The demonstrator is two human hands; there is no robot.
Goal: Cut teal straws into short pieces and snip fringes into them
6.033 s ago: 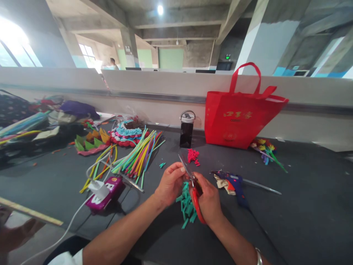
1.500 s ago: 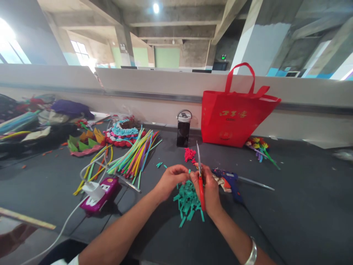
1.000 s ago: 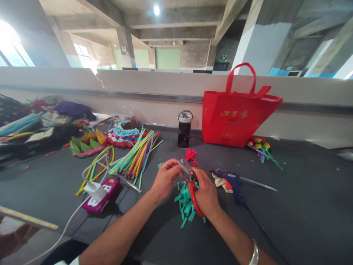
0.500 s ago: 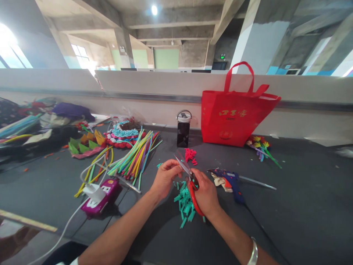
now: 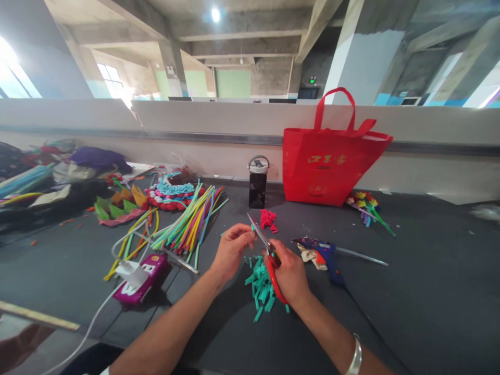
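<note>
My left hand [image 5: 233, 251] is closed in a pinch on a small teal strip [image 5: 253, 228], most of which the fingers hide. In my right hand [image 5: 289, 268] are scissors with red handles [image 5: 274, 284], their blades pointing up and left beside the left fingertips. The blades look nearly together and lie close to the strip. Below the hands, a loose pile of cut teal strips [image 5: 261, 284] is spread over the dark table [image 5: 219, 333]. Just beyond the blades sits a small heap of red-pink pieces [image 5: 267, 219].
A dark bottle [image 5: 258, 190] and a red bag [image 5: 320, 166] stand behind. On the right lies a blue glue gun [image 5: 332, 260] with its cord. Left are colourful fuzzy stems [image 5: 191, 221], a purple power strip [image 5: 140, 281] with a white plug, and a paper crown [image 5: 121, 205].
The scissor blades have drawn closer together, and a teal end now shows at my left fingertips. Both hands stay in nearly the same place; the whole view has shifted slightly.
</note>
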